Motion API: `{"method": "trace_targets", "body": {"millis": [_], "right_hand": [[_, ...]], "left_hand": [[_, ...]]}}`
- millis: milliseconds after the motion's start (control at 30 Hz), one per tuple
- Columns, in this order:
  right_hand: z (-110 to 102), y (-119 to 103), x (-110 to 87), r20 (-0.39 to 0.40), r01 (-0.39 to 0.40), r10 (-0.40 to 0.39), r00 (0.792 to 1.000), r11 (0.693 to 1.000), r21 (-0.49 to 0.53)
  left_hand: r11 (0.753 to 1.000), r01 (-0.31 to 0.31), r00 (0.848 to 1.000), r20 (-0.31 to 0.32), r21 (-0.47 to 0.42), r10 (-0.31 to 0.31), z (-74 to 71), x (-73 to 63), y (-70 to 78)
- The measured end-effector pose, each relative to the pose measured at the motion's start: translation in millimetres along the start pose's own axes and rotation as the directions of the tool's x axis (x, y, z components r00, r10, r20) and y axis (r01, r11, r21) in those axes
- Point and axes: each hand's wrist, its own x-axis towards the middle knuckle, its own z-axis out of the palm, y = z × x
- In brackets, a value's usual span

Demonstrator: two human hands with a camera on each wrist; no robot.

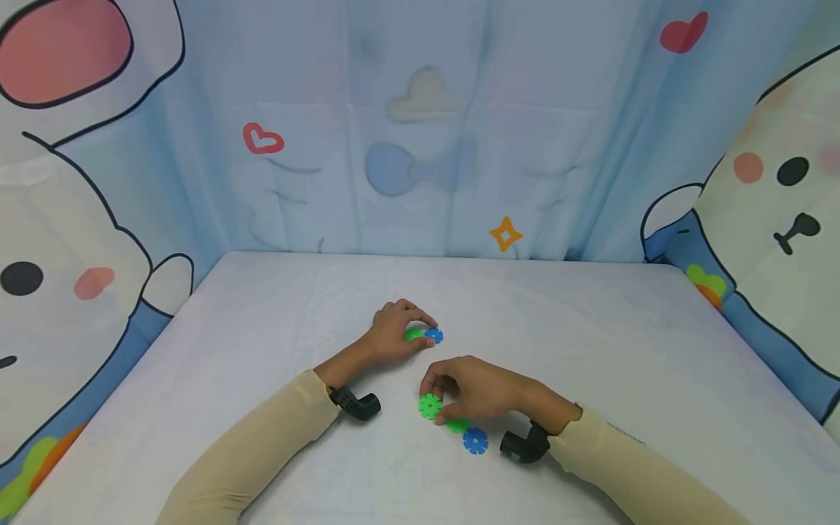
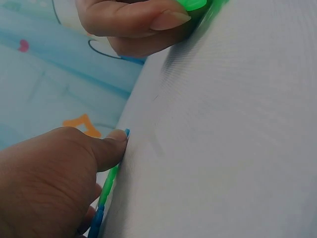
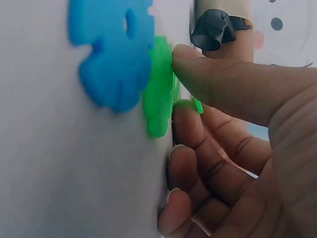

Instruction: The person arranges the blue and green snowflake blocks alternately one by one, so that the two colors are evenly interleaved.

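Note:
In the head view my left hand (image 1: 394, 334) holds a short row of notched plastic discs low at the tabletop. A blue disc (image 1: 434, 335) shows at its fingertips, and a green disc (image 1: 415, 333) lies under the palm side. From the left wrist, the thumb presses the blue end, with green and more blue behind it. Nearer the front, my right hand (image 1: 485, 385) pinches a bright green disc (image 1: 430, 406) between thumb and fingers. A second green disc (image 1: 458, 425), partly hidden by the thumb, overlaps a blue disc (image 1: 475, 440) in a slanting row.
A white cloth covers the table (image 1: 630, 350). Behind it hangs a pale blue curtain (image 1: 420, 189) with printed cartoon animals at both sides. Each wrist carries a black camera mount (image 1: 525, 445) close above the cloth.

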Motion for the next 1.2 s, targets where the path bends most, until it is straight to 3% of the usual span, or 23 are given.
{"method": "trace_targets", "body": {"millis": [233, 533, 1200], "right_hand": [[-2, 1, -1.4, -0.002, 0.025, -0.025, 1.000, 1.000, 0.006], [-4, 9, -4.4, 0.016, 0.115, -0.116, 0.993, 0.993, 0.030], [-12, 23, -1.4, -0.008, 0.150, -0.151, 0.989, 0.982, 0.117]], "left_hand": [[1.000, 0.002, 1.000, 0.003, 0.001, -0.002, -0.6, 1.0, 1.6], [1.000, 0.001, 1.000, 0.010, 0.002, -0.001, -0.1, 0.1, 2.1], [1.000, -0.002, 1.000, -0.004, 0.017, 0.002, -0.3, 0.2, 0.1]]}}
